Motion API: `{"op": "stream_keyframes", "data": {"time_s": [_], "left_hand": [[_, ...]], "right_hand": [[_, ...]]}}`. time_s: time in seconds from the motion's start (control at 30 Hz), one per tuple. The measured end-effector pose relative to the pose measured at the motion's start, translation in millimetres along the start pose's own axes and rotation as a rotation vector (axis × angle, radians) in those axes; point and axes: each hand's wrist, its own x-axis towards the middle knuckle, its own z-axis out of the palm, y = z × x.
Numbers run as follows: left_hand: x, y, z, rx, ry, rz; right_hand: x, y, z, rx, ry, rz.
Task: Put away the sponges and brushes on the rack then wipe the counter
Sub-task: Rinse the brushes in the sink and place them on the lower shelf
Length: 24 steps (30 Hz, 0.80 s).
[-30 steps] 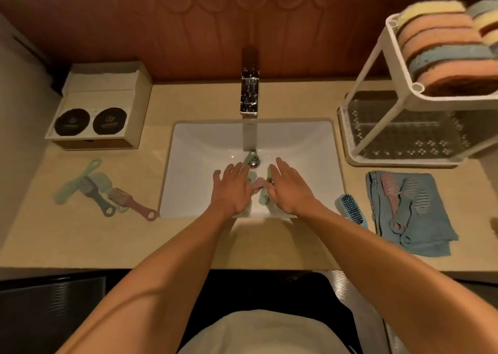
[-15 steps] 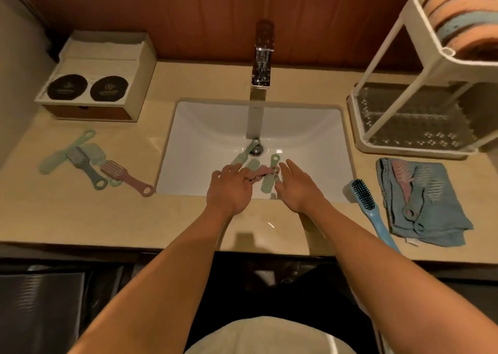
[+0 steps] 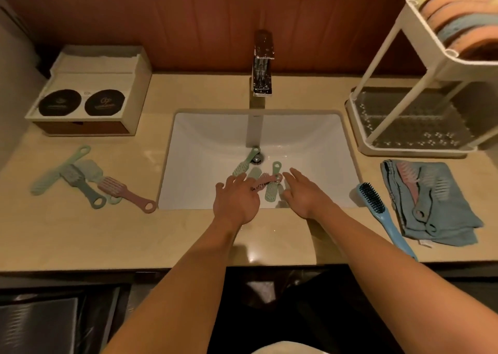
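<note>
Small brushes in the sink (image 3: 204, 138): pink brush (image 3: 265, 182) lies across a green brush (image 3: 271, 189), another green one (image 3: 244, 165) angled toward the drain. Left hand (image 3: 235, 200) palm down, fingers spread, fingertips touching the pink brush's bristle end, no grip. Right hand (image 3: 304, 193) palm down, open, fingers just beside the pink handle ring; contact unclear. Both forearms reach straight in over the front edge of the surface (image 3: 107, 235). More small brushes (image 3: 89, 184) lie in a cluster left of the sink. Blue brush (image 3: 382, 216) right of it, beside a blue cloth (image 3: 458, 219) carrying more brushes. Rack (image 3: 404, 65) at back right, sponges (image 3: 463, 19) on its top tier.
</note>
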Motion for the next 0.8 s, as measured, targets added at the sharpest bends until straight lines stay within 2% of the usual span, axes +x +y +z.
{"op": "stream_keyframes", "data": {"time_s": [0.33, 0.4, 0.53, 0.6, 0.7, 0.8], "left_hand": [[3, 2, 1, -0.067, 0.021, -0.015], [7, 1, 2, -0.097, -0.06, -0.053], [21, 3, 0, -0.036, -0.394, -0.16], [30, 3, -1, 0.001, -0.45, -0.147], [48, -1, 2, 0.165, -0.304, -0.099], [63, -7, 12, 0.231, -0.19, -0.055]], "right_hand": [[16, 4, 1, -0.043, -0.098, -0.036], [19, 7, 5, -0.025, -0.131, -0.047], [29, 8, 7, -0.046, -0.284, -0.037], [34, 8, 6, -0.063, -0.39, -0.013], [45, 3, 3, -0.139, -0.449, -0.057], [54, -2, 5, -0.175, -0.366, -0.149]]}}
